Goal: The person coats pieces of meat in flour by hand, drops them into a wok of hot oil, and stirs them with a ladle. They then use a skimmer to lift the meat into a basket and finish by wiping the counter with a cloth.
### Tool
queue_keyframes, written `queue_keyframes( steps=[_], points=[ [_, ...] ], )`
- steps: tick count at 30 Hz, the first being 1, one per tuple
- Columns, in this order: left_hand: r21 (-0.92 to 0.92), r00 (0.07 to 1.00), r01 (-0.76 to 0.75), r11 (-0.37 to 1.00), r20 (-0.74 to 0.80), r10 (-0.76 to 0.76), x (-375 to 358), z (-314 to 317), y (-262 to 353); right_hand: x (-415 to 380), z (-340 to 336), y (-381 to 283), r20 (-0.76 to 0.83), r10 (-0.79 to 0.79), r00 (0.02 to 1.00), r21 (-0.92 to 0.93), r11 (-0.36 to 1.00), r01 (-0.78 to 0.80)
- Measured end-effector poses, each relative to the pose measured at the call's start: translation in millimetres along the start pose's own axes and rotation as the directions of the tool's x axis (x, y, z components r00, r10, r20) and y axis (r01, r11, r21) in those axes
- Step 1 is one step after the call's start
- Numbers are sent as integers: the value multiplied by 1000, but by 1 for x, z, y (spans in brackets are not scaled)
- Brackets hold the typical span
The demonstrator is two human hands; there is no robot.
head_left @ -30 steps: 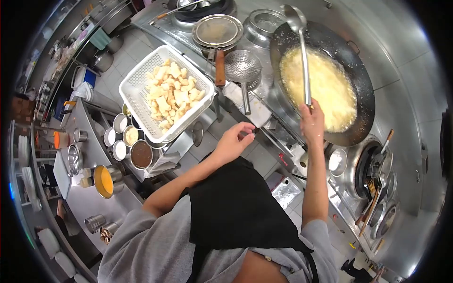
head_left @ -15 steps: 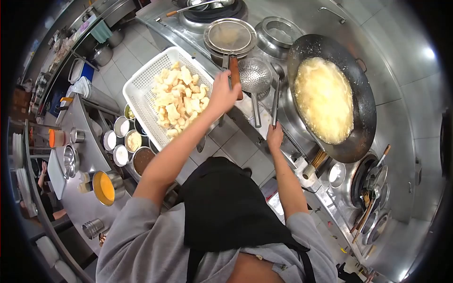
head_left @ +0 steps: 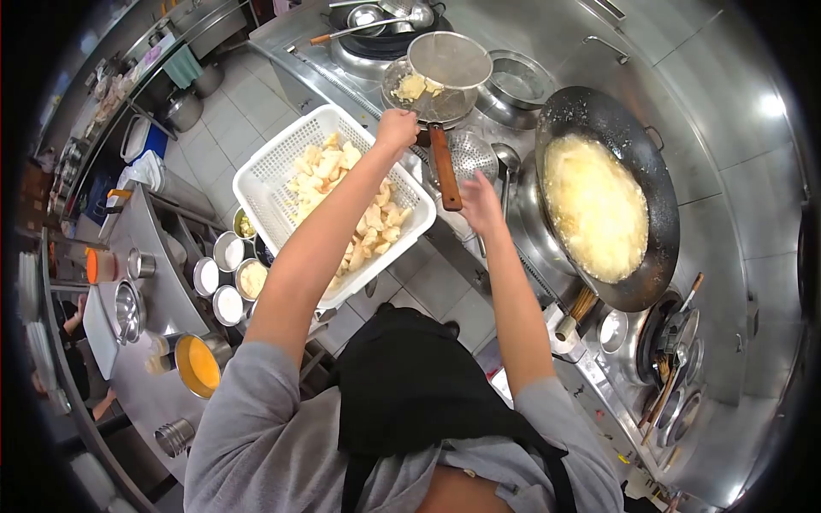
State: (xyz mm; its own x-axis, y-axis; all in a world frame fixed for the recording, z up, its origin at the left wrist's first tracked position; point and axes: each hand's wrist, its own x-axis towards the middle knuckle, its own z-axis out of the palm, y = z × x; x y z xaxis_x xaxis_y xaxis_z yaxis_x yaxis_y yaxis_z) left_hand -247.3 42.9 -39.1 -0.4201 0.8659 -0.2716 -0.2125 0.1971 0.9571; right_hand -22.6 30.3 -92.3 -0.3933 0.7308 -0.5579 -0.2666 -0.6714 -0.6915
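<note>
My left hand [head_left: 398, 130] is closed at the short wooden handle of the lower strainer [head_left: 409, 96], which has pale yellow bits in it. Above and overlapping it is a round fine-mesh strainer [head_left: 450, 60] with a long wooden handle [head_left: 445, 167]. Beside that handle's end, my right hand [head_left: 481, 203] has its fingers apart and holds nothing. Under my left forearm, a white perforated basket [head_left: 256, 192] contains pale, battered-looking pieces [head_left: 372, 224]. A perforated ladle [head_left: 472, 156] and a solid ladle [head_left: 506, 156] lie right of the handle.
A large black wok [head_left: 663, 222] with foaming, pale yellow liquid [head_left: 596, 209] is at the right. Seasoning bowls [head_left: 229, 250] and a pot of orange liquid [head_left: 198, 363] are at the left. More pans and utensils stand at the lower right. Part of another person [head_left: 77, 316] shows far left.
The fine-mesh strainer has shifted right, uncovering the lower strainer and its bits. My left hand has left the long wooden handle. My right hand has released the ladle handle and risen. The basket appears turned.
</note>
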Motion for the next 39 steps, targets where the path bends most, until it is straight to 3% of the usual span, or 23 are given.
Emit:
queue_keyframes(
  steps=[1, 2, 4, 5, 8, 10, 12, 13, 16, 18, 20, 24, 25, 26, 27, 29, 30, 31, 32, 33, 34, 37, 39],
  points=[
    [-67, 1000, -16, 998, 13, 17, -7, -1, 10, 7, 22, -15, 218, 166, 962, 112, 975, -194],
    [-135, 999, -30, 990, 28, 34, -14, -1, 17, 35, 22, -18, 221, 157, 963, 120, 975, -186],
    [-175, 999, -43, 984, 16, 46, -23, 0, 27, 93, 9, -15, 461, 317, 829, -81, 945, -316],
    [-221, 999, -44, 974, -3, 44, -24, -2, 31, 79, 22, -35, 360, 344, 867, -76, 937, -340],
    [-266, 992, -102, 958, -99, 78, -30, -5, 33, 20, 33, -64, 313, 235, 920, -98, 972, -214],
    [-207, 995, -88, 975, -62, 76, -24, -5, 23, -6, 20, -73, 305, 214, 928, -65, 977, -203],
    [-210, 984, -117, 971, -154, 85, -9, 5, 7, -62, 23, -87, 155, 40, 987, -188, 982, -10],
    [-101, 966, -187, 977, -199, 164, 10, 9, -14, -85, 20, -93, 122, -10, 992, -204, 978, 35],
    [79, 932, -179, 981, -305, 195, 42, 35, -55, -157, 9, -113, 15, -99, 995, -174, 980, 100],
    [136, 913, -151, 979, -361, 191, 49, 52, -71, -202, -3, -123, -12, -189, 982, -196, 963, 183],
    [372, 887, -25, 928, -420, 193, 18, 68, -65, -240, -22, -125, -110, -264, 958, -219, 947, 235],
    [424, 954, 68, 903, -294, 66, -16, 74, -70, -312, -68, -131, -208, -359, 910, -224, 923, 313],
    [547, 931, 36, 836, -324, 171, -38, 82, -59, -324, -85, -132, -201, -375, 905, -211, 919, 334],
    [733, 820, -270, 625, -164, 548, -75, 92, -64, -336, -102, -134, -193, -390, 900, -199, 914, 354],
    [817, 574, -504, 279, 75, 815, -112, 115, -70, -356, -122, -138, -265, -403, 876, -188, 912, 363],
    [592, 809, -502, 630, 66, 584, -116, 145, -149, -367, -151, -143, -271, -393, 879, -171, 918, 358],
    [526, 936, -256, 811, -74, 344, -102, 161, -206, -372, -164, -145, -282, -386, 878, -165, 921, 352],
    [424, 981, 24, 905, -183, 60, -90, 174, -246, -376, -180, -146, -288, -376, 881, -157, 926, 344],
    [424, 984, 1, 906, -160, 73, -78, 179, -254, -378, -195, -148, -292, -370, 882, -149, 929, 340],
    [-25, 883, 469, 883, -15, -470, -69, 177, -259, -382, -204, -149, -311, -355, 882, -127, 935, 332],
    [-330, 533, 838, 434, 327, -780, -64, 174, -267, -385, -211, -151, -318, -348, 882, -114, 938, 328],
    [-275, 537, 842, 464, 341, -772, -48, 179, -269, -388, -244, -154, -316, -341, 885, -103, 940, 326],
    [-511, 666, 741, 436, 471, -578, -46, 186, -262, -389, -262, -155, -319, -342, 884, -121, 940, 320]
  ],
)
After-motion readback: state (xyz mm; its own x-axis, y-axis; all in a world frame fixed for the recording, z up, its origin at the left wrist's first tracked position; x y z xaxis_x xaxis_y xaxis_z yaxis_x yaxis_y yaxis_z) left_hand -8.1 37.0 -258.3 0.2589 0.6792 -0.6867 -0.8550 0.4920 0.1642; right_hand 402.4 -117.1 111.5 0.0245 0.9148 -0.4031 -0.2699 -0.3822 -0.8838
